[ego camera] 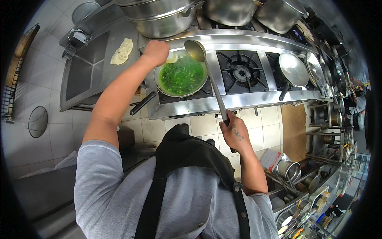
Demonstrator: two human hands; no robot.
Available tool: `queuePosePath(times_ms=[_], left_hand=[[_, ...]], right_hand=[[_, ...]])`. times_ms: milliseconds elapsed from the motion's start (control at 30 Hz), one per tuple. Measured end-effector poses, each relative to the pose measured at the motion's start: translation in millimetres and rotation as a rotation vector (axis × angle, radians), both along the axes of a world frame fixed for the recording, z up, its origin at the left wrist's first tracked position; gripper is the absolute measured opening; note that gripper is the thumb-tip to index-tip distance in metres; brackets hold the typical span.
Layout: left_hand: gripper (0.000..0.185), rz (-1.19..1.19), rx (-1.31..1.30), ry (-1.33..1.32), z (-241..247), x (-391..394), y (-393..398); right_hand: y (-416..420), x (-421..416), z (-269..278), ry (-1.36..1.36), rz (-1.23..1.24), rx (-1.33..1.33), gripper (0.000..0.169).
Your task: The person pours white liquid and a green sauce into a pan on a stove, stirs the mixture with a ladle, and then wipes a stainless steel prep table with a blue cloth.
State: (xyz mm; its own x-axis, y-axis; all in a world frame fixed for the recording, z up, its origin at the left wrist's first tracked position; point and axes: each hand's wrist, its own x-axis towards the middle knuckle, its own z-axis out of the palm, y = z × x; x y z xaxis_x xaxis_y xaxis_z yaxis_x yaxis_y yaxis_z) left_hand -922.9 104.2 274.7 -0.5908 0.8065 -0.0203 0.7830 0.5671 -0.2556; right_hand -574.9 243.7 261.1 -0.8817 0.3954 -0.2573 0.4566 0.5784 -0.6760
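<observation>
My left hand (156, 53) is closed around a small pale container (172, 57), tipped over the far left rim of a frying pan (206, 78). The container's top is hidden in my fist. Green liquid with chopped bits (181, 76) fills the pan, which sits on the left burner, its black handle pointing toward me. In my right hand (237, 131) is the dark grip of a long-handled metal ladle (195, 50). The ladle's bowl is raised at the pan's far right edge.
Large steel pots (161, 18) stand behind the stove. An unlit-looking burner (241, 72) is right of the pan, then a lidded or upturned pan (293, 69). A crumpled cloth (122, 51) lies beside the steel sink (85, 65). Shelves with pots line the right; people are at far right.
</observation>
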Motion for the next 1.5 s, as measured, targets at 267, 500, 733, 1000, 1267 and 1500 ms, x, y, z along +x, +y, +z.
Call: queuePosePath(times_ms=[267, 500, 733, 1000, 1267, 1500], left_hand=[[0.014, 0.096, -0.099, -0.046, -31, -2, -37], [0.016, 0.152, -0.041, -0.011, -30, -21, -69], [0.015, 0.028, -0.114, -0.093, -53, 22, -63], [0.029, 0.181, 0.016, -0.244, -42, 3, -95], [0.049, 0.436, 0.505, -0.481, -88, 59, -122], [0.048, 0.632, 0.966, -0.607, -131, 96, -120]], right_hand=[[-2, 6, -10, 0.049, -0.025, -0.009, 0.035], [-2, 2, -4, -0.030, 0.013, 0.000, 0.039], [-5, -7, -6, -0.041, 0.033, -0.036, 0.038], [-5, -11, -19, -0.058, 0.088, 0.056, 0.035], [11, -16, -97, -0.075, 0.295, 0.459, 0.050], [12, -12, -135, -0.104, 0.365, 0.761, 0.045]])
